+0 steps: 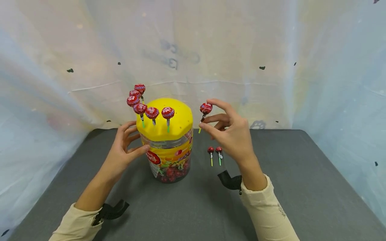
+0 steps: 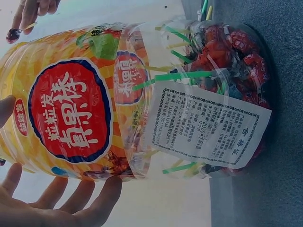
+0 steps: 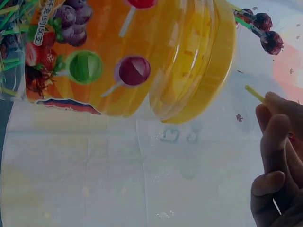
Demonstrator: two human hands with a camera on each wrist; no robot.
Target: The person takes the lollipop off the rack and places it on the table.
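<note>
A clear plastic candy jar [image 1: 175,152] with a yellow lid [image 1: 179,113] stands upright on the table, holding red-wrapped lollipops in its lower part. Several lollipops [image 1: 152,113] stick up from the lid along its left and front edge, sticks downward. My left hand [image 1: 122,145] grips the jar's left side just below the lid, thumb on the front and fingers round the back. To the right of the lid, my right hand [image 1: 233,132] pinches a red lollipop [image 1: 206,108], its yellow stick [image 3: 255,94] pointing down and apart from the lid.
Two lollipops lie side by side on the grey table [image 1: 169,214], one with a yellow stick [image 1: 211,162] and one with a green stick [image 1: 220,161]. A pale curtain [image 1: 211,43] hangs behind and at both sides. Black straps [image 1: 230,180] sit on both wrists.
</note>
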